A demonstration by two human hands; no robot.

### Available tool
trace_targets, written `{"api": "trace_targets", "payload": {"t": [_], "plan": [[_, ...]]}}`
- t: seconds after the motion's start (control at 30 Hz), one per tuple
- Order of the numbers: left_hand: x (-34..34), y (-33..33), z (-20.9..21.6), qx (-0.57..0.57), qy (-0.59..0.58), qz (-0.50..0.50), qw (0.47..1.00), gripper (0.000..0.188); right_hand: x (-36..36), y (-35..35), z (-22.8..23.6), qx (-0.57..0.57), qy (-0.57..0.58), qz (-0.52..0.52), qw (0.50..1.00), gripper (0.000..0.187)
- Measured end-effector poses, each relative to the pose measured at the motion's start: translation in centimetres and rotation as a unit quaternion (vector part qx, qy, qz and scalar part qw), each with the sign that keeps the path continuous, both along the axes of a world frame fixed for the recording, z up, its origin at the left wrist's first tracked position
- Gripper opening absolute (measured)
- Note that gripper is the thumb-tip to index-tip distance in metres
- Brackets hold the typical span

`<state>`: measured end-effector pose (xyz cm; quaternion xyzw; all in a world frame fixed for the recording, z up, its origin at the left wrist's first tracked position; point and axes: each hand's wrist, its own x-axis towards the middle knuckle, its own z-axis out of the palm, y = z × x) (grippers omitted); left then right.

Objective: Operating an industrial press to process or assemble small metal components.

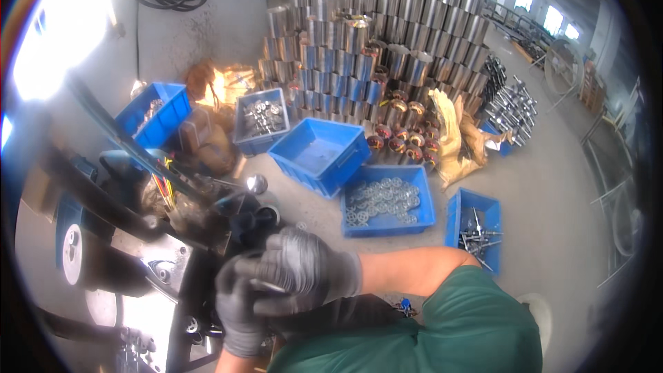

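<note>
Both of my hands wear grey gloves and come together in front of my body, beside the machine. My right hand point(300, 269) lies over the top of my left hand point(242, 311), its fingers curled inward. The left fingers are bent too, closed against the right hand. A thin, pale, metal-looking edge point(266, 286) shows between the gloves; the rest of it is hidden, so its kind is unclear. Just left of the hands stands a dark machine with a bright metal plate point(159, 262).
Beyond the hands, blue bins hold flat metal rings point(383, 197) and shafts point(476, 238); another blue bin point(321, 155) sits between them and a grey bin of parts point(264, 119). Shiny metal cylinders point(414, 14) are stacked high behind. More shafts point(511, 110) stand at right.
</note>
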<state>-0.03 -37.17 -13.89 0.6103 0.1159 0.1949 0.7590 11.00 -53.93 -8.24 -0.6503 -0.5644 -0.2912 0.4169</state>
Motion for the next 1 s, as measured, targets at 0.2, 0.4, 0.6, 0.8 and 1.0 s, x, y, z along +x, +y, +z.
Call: {"api": "trace_targets", "payload": {"t": [0.2, 0.4, 0.6, 0.8, 1.0], "plan": [[0.0, 0.0, 0.8, 0.557, -0.030, -0.074, 0.827, 0.056, 3.6, -10.1, -10.3, -0.140, 0.178, -0.189, 0.956, 0.028], [-9.7, 18.8, -3.6, 0.147, 0.118, 0.264, 0.946, 0.041, 8.2, -34.3, -20.0, -0.421, 0.221, -0.486, 0.733, 0.013], [-25.0, 33.8, -7.7, 0.290, 0.271, 0.470, 0.789, 0.039, 4.8, -46.1, -23.6, -0.591, 0.361, -0.545, 0.472, 0.030], [-28.4, 36.8, -8.8, 0.394, 0.423, 0.514, 0.634, 0.037, 7.2, -32.1, -23.6, -0.542, 0.361, -0.407, 0.641, 0.039], [-29.5, 34.4, -7.6, 0.540, 0.542, 0.221, 0.604, 0.046, 5.9, -9.0, -10.9, -0.313, 0.114, -0.164, 0.928, 0.023]]}}
